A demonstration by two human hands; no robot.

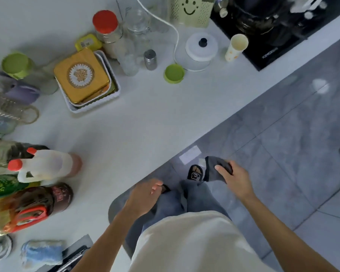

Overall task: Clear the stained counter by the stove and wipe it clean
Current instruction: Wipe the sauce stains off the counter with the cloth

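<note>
right hand [236, 178]: grips dark cloth [216, 169] off table [145, 122] edge, likely readying wipe | left hand [143, 197]: loosely curled, holds nothing | bottles [47, 167]: crowded left, centre bare

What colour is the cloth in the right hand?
Dark grey; the cloth, gripped by the right hand, shows best in the head view.

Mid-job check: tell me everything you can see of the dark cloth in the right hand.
The cloth is dark grey, soft fabric, crumpled and folded, partly hanging limp. The right hand grips it, fingers curled over its upper edge and thumb on its near side. It is held out over the grey tiled floor, past the edge of the white counter, touching neither. One corner points up toward the counter; the lower part hangs in front of the trouser leg. Wet or dry cannot be told.
</note>
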